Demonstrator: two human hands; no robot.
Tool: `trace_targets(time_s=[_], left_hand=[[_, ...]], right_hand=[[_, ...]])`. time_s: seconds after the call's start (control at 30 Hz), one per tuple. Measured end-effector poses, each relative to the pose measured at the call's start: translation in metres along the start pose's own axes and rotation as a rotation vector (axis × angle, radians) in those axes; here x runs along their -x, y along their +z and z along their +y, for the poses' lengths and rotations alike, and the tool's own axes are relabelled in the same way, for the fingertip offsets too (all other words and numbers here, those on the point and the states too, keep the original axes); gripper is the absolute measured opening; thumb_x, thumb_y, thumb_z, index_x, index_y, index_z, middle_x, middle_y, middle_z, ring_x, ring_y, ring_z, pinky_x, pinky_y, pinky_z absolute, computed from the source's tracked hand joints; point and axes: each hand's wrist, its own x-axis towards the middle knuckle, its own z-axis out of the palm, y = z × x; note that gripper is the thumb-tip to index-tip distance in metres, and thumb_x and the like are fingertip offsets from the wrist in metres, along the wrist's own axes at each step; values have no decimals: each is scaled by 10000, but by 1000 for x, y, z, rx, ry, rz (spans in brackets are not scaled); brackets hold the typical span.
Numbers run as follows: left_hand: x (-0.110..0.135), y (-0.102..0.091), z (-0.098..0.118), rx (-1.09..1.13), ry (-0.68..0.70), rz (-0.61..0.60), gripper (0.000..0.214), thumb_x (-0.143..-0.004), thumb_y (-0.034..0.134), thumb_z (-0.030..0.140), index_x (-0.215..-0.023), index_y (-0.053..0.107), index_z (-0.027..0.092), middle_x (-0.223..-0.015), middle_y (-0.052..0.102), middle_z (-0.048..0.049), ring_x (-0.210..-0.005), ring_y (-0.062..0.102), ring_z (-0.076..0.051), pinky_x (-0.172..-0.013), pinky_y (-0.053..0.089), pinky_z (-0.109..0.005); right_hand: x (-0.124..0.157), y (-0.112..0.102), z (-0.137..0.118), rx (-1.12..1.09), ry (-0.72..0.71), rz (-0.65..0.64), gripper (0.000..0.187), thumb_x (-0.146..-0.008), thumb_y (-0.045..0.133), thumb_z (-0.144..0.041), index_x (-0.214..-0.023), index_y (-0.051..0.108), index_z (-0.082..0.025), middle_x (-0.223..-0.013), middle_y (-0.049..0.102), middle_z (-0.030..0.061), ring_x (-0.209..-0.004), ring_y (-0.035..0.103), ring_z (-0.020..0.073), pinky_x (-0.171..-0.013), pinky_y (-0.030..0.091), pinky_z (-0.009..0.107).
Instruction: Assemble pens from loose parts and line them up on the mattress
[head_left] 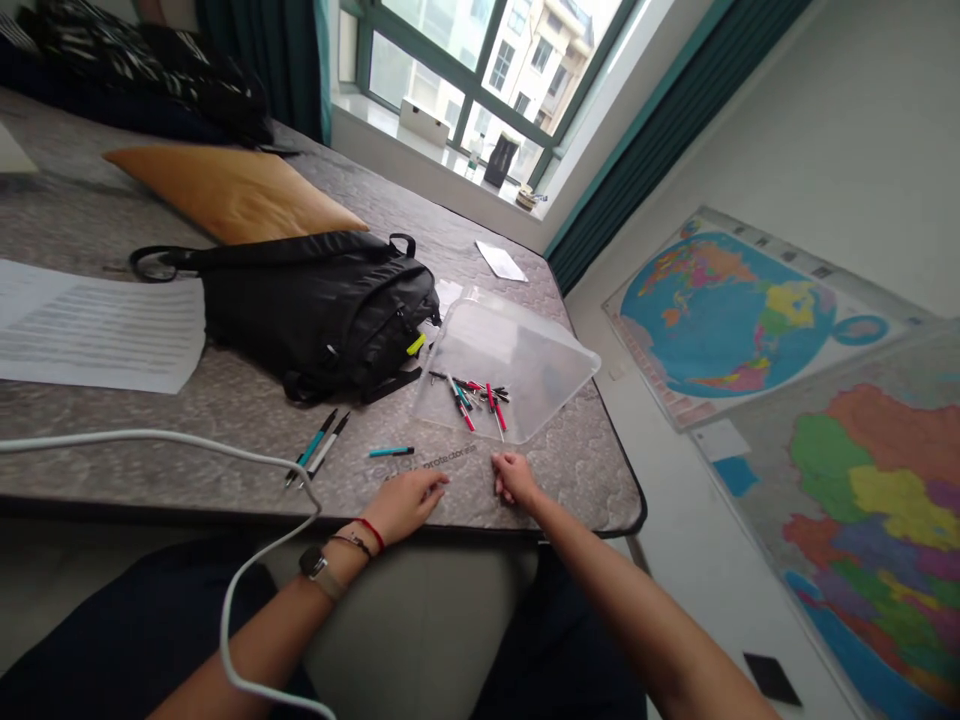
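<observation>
My left hand [409, 503] rests near the front edge of the mattress-like surface, fingers loosely bent and apart, with nothing visible in them. Just behind it lies a teal pen with a black end [391, 452]. My right hand [514, 478] is closed in a pinch in front of a clear plastic bin [525, 345]; whatever its fingers hold, if anything, is hidden. Red, black and teal pens [469, 397] lie in a loose pile at the near side of the bin. Further left, a teal pen [316, 440] and a white-and-black pen [330, 444] lie side by side.
A black backpack [307, 310] lies behind the pens, beside printed sheets [97, 325] and a brown padded envelope [240, 190]. A white cable [150, 435] crosses the left front and hangs over the edge. Maps [735, 310] cover the right wall.
</observation>
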Motion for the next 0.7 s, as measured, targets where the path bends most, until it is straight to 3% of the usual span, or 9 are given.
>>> trace_targets(time_s=[0.13,0.27,0.4,0.47,0.57,0.7], left_hand=[[2,-5,2,29,-22,-8,353,-899,475,329,-1214,606,238,-998,715,-52,-917,660,-210,-830,479,-304],[5,-8,1,56,-13,-1,371,-891,481,315,-1235,587,231,-956,711,-45,-890,656,-206,-804,476,-299],[6,-8,-3,57,7,-4,319,-891,486,326,-1157,631,225,-963,710,-53,-916,654,-217,-825,468,-311],[5,-8,-4,63,-1,-8,312,-891,488,326,-1146,636,227,-976,710,-56,-929,654,-222,-828,466,-313],[5,-9,-3,82,-21,-10,404,-886,497,315,-1281,546,242,-973,710,-48,-909,660,-215,-805,466,-305],[5,-8,-3,98,1,6,540,-889,502,307,-1412,389,243,-965,704,-42,-894,661,-210,-782,462,-299]], right_hand=[[-4,1,-16,110,-40,44,285,-855,440,-442,-697,473,-207,-383,531,-39,-270,435,108,-321,290,184],[-23,1,-55,237,-166,168,238,-817,557,-412,-723,544,-194,-592,627,-5,-535,588,126,-525,410,203],[-43,10,-98,623,-317,246,201,-781,645,-386,-797,618,-187,-802,675,49,-769,614,176,-675,421,243],[-49,16,-112,788,-299,238,209,-784,652,-376,-863,640,-183,-913,687,87,-841,619,205,-696,421,260],[-53,20,-122,918,-221,218,197,-805,627,-346,-895,666,-175,-1036,678,140,-929,624,252,-716,431,285],[-54,18,-123,961,-173,186,156,-807,612,-304,-857,686,-176,-969,697,144,-900,643,266,-706,440,296]])
